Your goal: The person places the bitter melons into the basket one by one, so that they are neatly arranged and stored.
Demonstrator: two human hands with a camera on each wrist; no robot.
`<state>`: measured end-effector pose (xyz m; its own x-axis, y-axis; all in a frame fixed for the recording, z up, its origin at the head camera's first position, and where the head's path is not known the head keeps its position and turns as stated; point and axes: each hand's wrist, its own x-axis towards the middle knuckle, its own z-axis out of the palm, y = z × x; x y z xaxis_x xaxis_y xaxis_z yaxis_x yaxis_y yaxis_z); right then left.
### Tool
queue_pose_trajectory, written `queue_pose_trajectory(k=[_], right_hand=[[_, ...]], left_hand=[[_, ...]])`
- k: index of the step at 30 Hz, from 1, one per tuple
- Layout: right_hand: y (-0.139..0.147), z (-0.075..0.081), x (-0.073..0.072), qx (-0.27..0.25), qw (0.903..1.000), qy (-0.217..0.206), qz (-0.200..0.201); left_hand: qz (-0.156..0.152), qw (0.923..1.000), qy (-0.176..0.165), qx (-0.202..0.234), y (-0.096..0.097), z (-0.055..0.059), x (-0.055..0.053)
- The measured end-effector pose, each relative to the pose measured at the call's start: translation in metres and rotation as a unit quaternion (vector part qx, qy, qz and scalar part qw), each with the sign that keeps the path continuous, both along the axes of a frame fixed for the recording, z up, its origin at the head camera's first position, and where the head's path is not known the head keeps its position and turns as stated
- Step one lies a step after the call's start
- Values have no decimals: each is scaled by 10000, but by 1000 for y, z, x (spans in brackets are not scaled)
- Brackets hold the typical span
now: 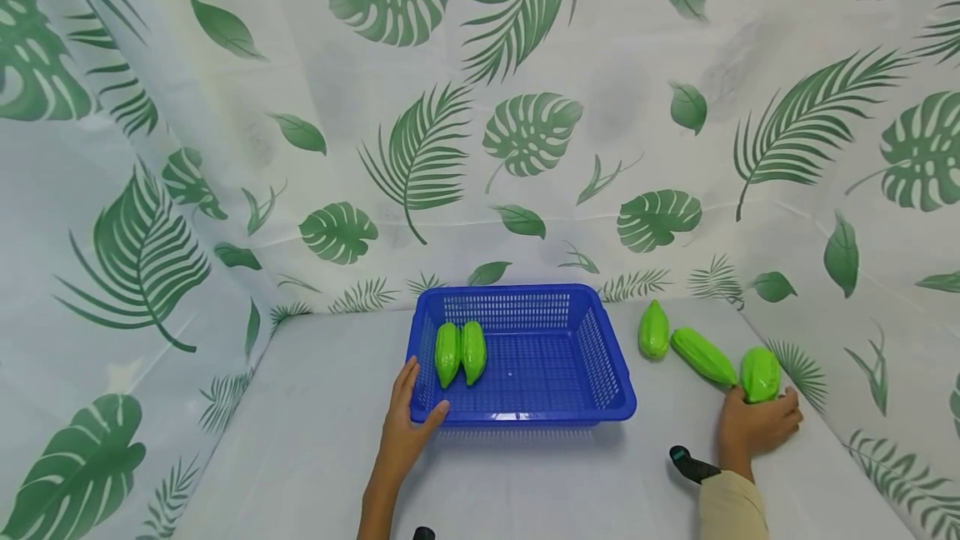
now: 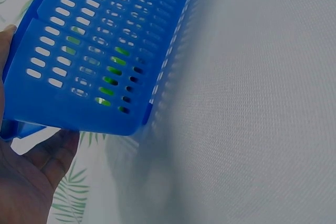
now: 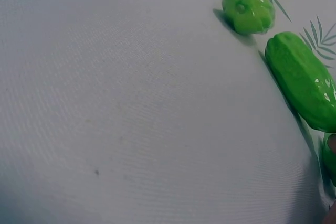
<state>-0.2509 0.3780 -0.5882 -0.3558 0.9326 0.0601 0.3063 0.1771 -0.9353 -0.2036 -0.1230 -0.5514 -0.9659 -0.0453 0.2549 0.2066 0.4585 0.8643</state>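
- Left hand (image 1: 405, 430): fingers spread at the basket's near-left corner, perhaps steadying it.
- One blue basket (image 1: 517, 418); two green gourds (image 1: 447, 355) lie paired inside, leftward.
- Beyond it, three loose gourds (image 1: 654, 332), seemingly set within reach.
- Right hand (image 1: 759, 423) curls round the rightmost gourd (image 1: 761, 372); how firmly, I can't tell.

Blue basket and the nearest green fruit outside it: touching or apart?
Apart. The head view shows bare pale tabletop between the blue basket and the green fruit.
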Motion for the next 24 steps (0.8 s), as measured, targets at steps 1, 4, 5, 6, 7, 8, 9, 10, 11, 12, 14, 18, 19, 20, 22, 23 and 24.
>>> queue_pose_trajectory(k=[1, 4, 5, 6, 7, 8, 9, 10, 11, 12, 14, 18, 19, 20, 22, 23, 24], right_hand=[[0, 0, -1, 15, 10000, -24, 3], [1, -2, -1, 89, 9999, -111, -30], [2, -2, -1, 120, 9998, -125, -35], [2, -3, -1, 147, 9998, -124, -35], [2, -4, -1, 176, 9998, -129, -22], [2, -5, -1, 204, 9997, -127, -10], [2, -5, -1, 236, 9997, -120, 2], [2, -7, -1, 265, 9996, -132, 20], [2, -8, -1, 296, 9995, -144, 37], [3, -9, -1, 321, 9993, -176, 54], [3, -12, -2, 364, 9989, -282, 75], [5, -15, -3, 414, 9982, -413, 105], [5, -15, -3, 430, 9981, -428, 107], [5, -15, -3, 444, 9980, -441, 109], [6, -15, -4, 491, 9977, -450, 101], [6, -15, -4, 516, 9976, -455, 93], [6, -15, -4, 543, 9975, -454, 86]], left_hand=[[-5, 10000, -10, 21, 0, 0, 0], [9, 10000, -45, -13, 1, 0, -1], [7, 10000, -48, -7, 1, 0, 0], [8, 10000, -54, -7, 1, 0, 0], [15, 10000, -63, 1, 1, 0, 0], [26, 10000, -47, -18, 0, 0, 1], [27, 10000, -39, -15, 0, 0, 1], [25, 10000, -32, 10, 0, 1, 1], [29, 10000, -22, 31, 0, 1, 2], [35, 10000, -22, 33, 0, 1, 2], [37, 10000, -23, 16, 0, 1, 2], [62, 10000, -47, -28, 0, 0, 1], [72, 10000, -51, -44, 0, -1, 1], [83, 9999, -52, -51, 0, -1, 1], [101, 9999, -35, -55, 0, -2, 0], [108, 9999, -26, -55, 1, -2, 0], [116, 9999, -20, -55, 1, -3, 0]])
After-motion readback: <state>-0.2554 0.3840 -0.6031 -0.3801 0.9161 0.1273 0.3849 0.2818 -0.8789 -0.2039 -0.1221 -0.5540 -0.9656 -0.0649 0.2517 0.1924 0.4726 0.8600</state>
